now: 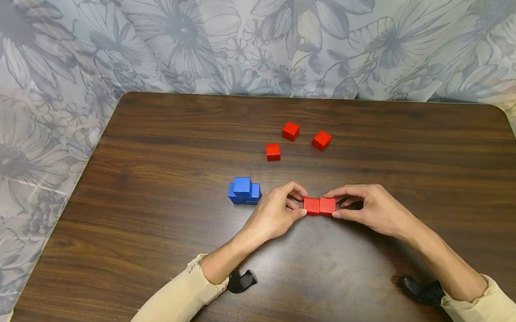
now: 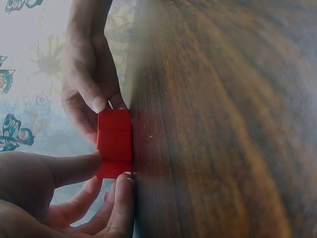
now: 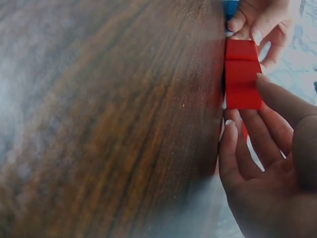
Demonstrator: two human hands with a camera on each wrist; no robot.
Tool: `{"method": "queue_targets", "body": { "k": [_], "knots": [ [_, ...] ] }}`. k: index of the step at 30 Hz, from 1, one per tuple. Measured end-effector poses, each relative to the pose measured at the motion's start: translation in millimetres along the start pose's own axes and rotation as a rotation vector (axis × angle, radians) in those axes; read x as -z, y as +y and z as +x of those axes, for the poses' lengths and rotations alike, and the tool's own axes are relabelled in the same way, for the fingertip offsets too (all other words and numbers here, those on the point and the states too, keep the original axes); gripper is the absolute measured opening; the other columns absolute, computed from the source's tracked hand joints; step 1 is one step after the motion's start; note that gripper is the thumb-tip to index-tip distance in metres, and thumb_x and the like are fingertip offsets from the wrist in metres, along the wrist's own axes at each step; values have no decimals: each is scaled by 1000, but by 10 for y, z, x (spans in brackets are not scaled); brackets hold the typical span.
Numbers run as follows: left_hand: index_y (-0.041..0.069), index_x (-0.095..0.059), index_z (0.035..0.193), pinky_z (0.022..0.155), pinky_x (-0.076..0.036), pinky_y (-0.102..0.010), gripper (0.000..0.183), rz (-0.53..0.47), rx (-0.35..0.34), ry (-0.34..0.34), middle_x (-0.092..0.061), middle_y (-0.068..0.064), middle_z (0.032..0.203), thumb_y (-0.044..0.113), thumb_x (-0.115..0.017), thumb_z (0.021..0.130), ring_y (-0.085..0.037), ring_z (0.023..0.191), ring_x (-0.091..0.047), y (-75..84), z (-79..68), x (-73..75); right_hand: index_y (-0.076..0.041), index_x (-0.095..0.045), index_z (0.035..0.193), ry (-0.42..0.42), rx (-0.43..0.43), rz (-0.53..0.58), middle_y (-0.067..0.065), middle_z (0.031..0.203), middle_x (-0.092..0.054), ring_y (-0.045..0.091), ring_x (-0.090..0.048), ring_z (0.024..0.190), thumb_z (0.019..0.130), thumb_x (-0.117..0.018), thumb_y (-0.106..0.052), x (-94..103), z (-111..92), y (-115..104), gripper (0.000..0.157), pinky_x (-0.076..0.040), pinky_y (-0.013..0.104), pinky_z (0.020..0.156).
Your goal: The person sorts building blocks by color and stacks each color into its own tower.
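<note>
Two red cubes sit side by side on the table, faces touching. My left hand (image 1: 274, 211) pinches the left red cube (image 1: 311, 206) between thumb and fingers. On the opposite side, my right hand (image 1: 376, 210) pinches the right red cube (image 1: 327, 206) the same way. In the left wrist view the joined red cubes (image 2: 115, 136) rest on the wood between both hands. The right wrist view shows the pair of red cubes (image 3: 242, 74) with a thumb on its near face. Close to my left hand stands a blue cube stack (image 1: 243, 190), one cube atop two.
Three loose red cubes lie farther back: one at the left (image 1: 273, 152), one at the back (image 1: 291, 131) and one at the right (image 1: 321, 140). The brown wooden table (image 1: 174, 151) ends at a flower-patterned cloth (image 1: 181, 33). Black straps hang near both sleeves.
</note>
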State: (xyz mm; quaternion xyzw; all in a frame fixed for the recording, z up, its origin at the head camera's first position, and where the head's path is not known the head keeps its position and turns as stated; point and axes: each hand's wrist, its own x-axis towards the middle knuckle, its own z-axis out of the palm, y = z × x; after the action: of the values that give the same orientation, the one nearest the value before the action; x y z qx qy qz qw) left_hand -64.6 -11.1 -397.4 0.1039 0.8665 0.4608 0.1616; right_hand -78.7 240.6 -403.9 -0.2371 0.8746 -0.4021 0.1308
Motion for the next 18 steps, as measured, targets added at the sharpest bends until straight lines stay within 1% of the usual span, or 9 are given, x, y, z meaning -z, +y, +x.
{"method": "queue_targets", "body": {
  "k": [7,14,18],
  "knots": [
    [18,-67,109,76,-51,-24,28,5,2,0,-69,5,105,12,-79,85,-3,84,-66,2,-4,6,-22,-72,115,-17,-37,4,-7,103,-72,7,-67,85,81,-84,-16,5,10,-19,36,-52,22,69],
    [18,-67,110,76,-51,-23,28,7,5,-5,-70,6,105,12,-79,86,-2,84,-66,-3,1,10,-23,-72,115,-37,-66,6,-6,105,-71,8,-67,87,81,-84,-23,9,24,-30,36,-52,23,72],
    [18,-67,110,75,-51,-24,27,11,9,-4,-70,6,105,13,-79,86,-2,84,-66,-3,-1,5,-23,-72,115,-50,-70,7,-6,105,-71,9,-67,88,82,-84,-23,13,27,-34,36,-53,24,72]
  ]
}}
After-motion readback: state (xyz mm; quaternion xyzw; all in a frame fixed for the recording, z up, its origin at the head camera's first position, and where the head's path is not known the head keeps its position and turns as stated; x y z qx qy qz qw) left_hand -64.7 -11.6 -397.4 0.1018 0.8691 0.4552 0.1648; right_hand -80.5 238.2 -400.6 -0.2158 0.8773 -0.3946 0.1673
